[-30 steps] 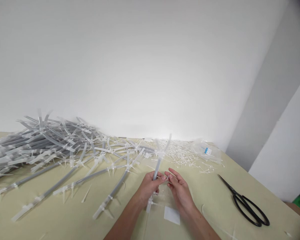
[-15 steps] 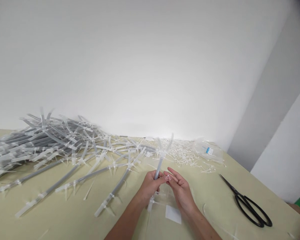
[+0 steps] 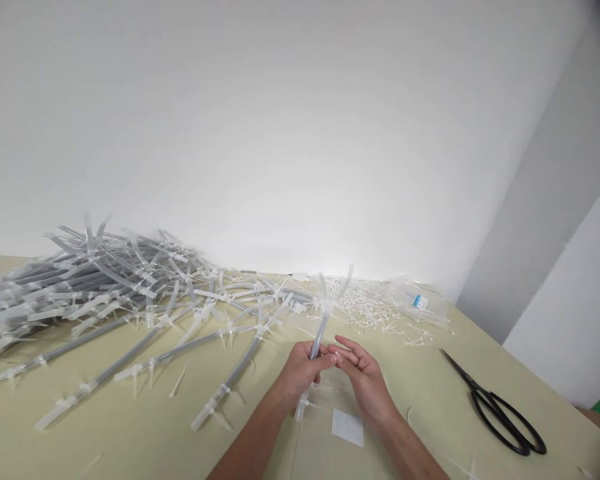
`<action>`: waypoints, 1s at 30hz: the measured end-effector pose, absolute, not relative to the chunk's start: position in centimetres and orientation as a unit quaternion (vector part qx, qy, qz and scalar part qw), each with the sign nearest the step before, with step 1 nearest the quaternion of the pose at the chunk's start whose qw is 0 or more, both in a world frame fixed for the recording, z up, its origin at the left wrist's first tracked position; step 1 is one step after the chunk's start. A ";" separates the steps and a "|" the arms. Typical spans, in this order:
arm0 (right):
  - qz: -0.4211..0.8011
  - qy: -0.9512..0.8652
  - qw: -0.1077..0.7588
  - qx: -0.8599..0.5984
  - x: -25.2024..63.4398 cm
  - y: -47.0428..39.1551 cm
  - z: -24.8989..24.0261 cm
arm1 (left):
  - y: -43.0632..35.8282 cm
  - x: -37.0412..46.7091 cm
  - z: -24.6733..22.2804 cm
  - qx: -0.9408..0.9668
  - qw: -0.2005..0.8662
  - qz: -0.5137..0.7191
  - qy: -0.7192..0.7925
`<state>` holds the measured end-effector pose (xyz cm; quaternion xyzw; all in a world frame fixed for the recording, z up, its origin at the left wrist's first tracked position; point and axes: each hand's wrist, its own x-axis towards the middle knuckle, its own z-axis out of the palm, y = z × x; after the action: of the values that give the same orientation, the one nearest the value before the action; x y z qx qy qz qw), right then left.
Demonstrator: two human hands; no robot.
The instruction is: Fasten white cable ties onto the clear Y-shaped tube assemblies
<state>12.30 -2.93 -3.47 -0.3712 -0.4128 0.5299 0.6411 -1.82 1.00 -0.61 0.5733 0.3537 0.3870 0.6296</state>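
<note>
My left hand [image 3: 300, 373] is closed around a grey flexible tube [image 3: 319, 331], which stands tilted, its clear forked end pointing up and away from me. The tube's lower end, with a tie fastened on it, shows below the hand. Close by on the right, my right hand [image 3: 364, 379] pinches a small white cable tie between thumb and index finger. Its other fingers are loosely stretched. The two thumbs nearly meet, and most of the tie is hidden by the fingertips.
Finished-looking forked tubes [image 3: 105, 273] lie heaped at the left, several more in front. Loose white cable ties [image 3: 375, 307] are scattered behind my hands beside a clear plastic bag [image 3: 405, 300]. Black scissors [image 3: 495, 407] lie at the right. A white paper label [image 3: 348, 427] is near my right wrist.
The camera view has shifted very slightly. Both hands keep nearly the same grip and place, still holding the tube and the cable tie.
</note>
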 end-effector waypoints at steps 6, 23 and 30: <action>0.533 -0.467 0.608 -0.359 13.0 -3.7 -1.6 | 0.7 -2.0 -0.2 0.566 0.670 0.367 0.311; 0.583 -0.367 0.641 -0.338 12.4 -3.3 -2.2 | 0.9 -2.6 -0.2 0.545 0.713 0.341 0.279; 0.562 -0.409 0.627 -0.351 12.8 -3.4 -2.1 | 1.0 -2.7 -0.2 0.552 0.717 0.321 0.281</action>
<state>12.82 -3.37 -2.08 -0.3514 -0.4086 0.5623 0.6272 -2.69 1.00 -0.17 0.5517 0.2811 0.3210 0.7166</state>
